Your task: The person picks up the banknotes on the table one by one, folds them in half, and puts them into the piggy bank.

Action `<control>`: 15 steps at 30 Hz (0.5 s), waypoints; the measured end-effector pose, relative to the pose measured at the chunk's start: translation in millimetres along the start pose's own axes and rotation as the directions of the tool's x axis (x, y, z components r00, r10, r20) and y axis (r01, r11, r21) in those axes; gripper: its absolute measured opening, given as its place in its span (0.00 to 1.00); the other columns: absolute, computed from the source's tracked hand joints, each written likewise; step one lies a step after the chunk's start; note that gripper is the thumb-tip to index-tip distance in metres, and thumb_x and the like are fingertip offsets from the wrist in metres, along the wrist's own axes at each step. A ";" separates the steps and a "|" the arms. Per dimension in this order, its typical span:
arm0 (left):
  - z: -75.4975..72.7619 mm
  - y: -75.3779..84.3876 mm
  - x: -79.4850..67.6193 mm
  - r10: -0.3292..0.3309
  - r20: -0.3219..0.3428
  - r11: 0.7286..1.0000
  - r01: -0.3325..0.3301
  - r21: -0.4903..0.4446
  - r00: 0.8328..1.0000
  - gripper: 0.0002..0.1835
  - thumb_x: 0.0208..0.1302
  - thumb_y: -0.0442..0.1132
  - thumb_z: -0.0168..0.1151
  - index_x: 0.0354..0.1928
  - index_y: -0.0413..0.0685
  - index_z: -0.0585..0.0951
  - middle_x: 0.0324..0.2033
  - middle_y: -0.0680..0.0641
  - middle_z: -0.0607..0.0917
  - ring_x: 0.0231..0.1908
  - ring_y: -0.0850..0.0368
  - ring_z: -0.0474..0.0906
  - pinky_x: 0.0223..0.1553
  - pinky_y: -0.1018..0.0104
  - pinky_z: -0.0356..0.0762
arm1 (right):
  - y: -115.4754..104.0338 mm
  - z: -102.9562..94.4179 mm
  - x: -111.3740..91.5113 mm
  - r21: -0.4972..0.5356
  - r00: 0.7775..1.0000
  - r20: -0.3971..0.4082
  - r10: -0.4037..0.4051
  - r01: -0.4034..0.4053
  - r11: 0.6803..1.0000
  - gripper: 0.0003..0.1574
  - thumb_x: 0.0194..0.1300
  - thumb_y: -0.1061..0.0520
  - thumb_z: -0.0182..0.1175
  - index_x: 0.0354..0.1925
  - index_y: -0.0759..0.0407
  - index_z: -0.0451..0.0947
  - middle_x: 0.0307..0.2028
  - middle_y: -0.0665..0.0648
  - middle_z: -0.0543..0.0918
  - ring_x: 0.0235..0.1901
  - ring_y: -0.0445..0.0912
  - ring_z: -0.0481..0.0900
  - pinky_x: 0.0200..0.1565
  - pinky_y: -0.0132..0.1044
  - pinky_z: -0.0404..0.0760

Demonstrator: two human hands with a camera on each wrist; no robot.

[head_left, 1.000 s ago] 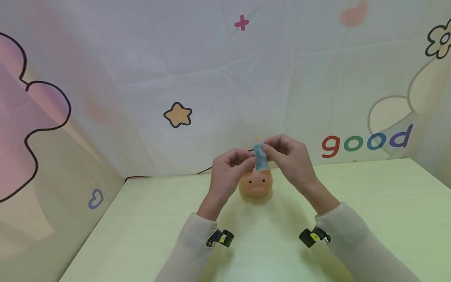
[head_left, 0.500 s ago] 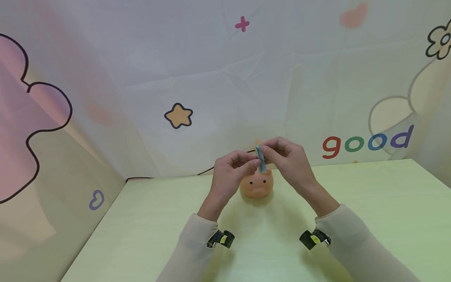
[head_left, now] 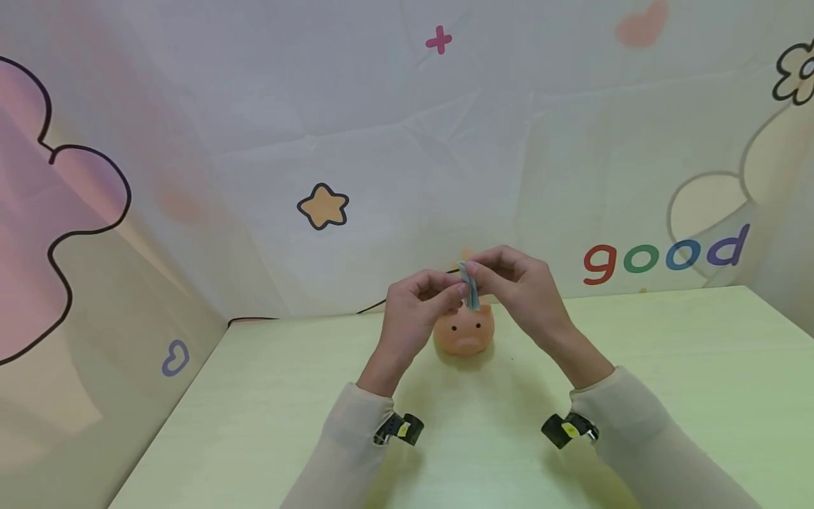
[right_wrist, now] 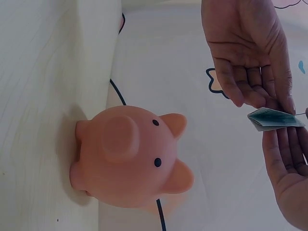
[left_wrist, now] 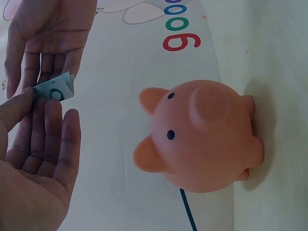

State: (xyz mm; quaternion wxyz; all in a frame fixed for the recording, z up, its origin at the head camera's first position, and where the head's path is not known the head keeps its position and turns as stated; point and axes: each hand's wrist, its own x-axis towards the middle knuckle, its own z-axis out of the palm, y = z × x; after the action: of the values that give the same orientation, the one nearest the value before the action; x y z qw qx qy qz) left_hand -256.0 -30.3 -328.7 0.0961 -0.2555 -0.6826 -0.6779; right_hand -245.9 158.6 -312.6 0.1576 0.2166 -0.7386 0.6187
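Note:
A blue-green folded banknote (head_left: 472, 293) is held in the air between both hands, above and in front of a pink piggy bank (head_left: 464, 338). My left hand (head_left: 410, 314) pinches its left side between thumb and fingers. On the other side, my right hand (head_left: 526, 291) pinches the upper part. In the left wrist view the folded banknote (left_wrist: 55, 90) shows a printed round figure and layered edges. From the right wrist, the folded banknote (right_wrist: 273, 119) appears as a narrow strip with a slightly gaping fold. The piggy bank (left_wrist: 204, 144) stands upright, apart from both hands.
The piggy bank stands on a pale yellow-green tabletop (head_left: 483, 438). A printed cloth backdrop (head_left: 394, 155) rises behind the table and along its left side. A dark cable (head_left: 254, 319) runs along the table's back edge. Each wrist wears a small camera.
The banknote was a wider flat strip one second ago and is now folded narrower lengthwise. Both hands stay in nearly the same place, and the piggy bank has not moved.

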 end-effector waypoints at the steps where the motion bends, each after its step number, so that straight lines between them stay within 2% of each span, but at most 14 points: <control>1: -0.1 -0.2 0.1 0.004 -0.001 1.000 -0.004 0.002 1.000 0.07 0.69 0.31 0.73 0.43 0.33 0.88 0.34 0.49 0.88 0.33 0.58 0.84 0.40 0.60 0.89 | 0.1 0.1 0.0 -0.001 1.000 0.000 -0.003 0.003 1.000 0.15 0.77 0.55 0.66 0.51 0.67 0.83 0.44 0.60 0.88 0.43 0.48 0.89 0.50 0.38 0.88; 7: -0.1 -0.3 0.3 0.013 -0.005 1.000 -0.013 0.004 1.000 0.07 0.69 0.31 0.73 0.43 0.32 0.88 0.34 0.49 0.88 0.33 0.58 0.84 0.40 0.60 0.89 | 1.4 0.2 0.4 -0.009 1.000 -0.002 -0.017 0.017 1.000 0.14 0.76 0.56 0.67 0.51 0.66 0.84 0.44 0.60 0.87 0.42 0.48 0.89 0.49 0.38 0.88; 13: -0.1 -0.5 0.7 0.012 -0.012 1.000 -0.012 0.004 1.000 0.08 0.70 0.32 0.72 0.44 0.33 0.88 0.35 0.48 0.89 0.35 0.58 0.84 0.39 0.65 0.88 | 2.1 -0.5 0.9 -0.011 0.999 -0.013 -0.032 0.032 0.999 0.14 0.77 0.56 0.67 0.51 0.67 0.84 0.43 0.60 0.88 0.42 0.48 0.89 0.48 0.37 0.89; 15: -0.2 -0.5 1.0 0.011 -0.023 1.000 -0.011 0.010 1.000 0.08 0.71 0.33 0.72 0.45 0.34 0.87 0.36 0.48 0.89 0.36 0.58 0.84 0.40 0.63 0.89 | 2.4 -0.8 1.0 -0.011 0.999 -0.012 -0.037 0.037 0.999 0.14 0.77 0.57 0.66 0.51 0.67 0.83 0.43 0.61 0.88 0.41 0.48 0.89 0.48 0.37 0.89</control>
State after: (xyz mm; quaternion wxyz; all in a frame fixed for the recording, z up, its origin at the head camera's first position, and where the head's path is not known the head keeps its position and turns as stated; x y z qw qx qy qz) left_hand -257.1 -30.3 -328.7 0.1091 -0.2510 -0.6833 -0.6769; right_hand -248.0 159.6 -314.0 0.1746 0.2258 -0.7367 0.6131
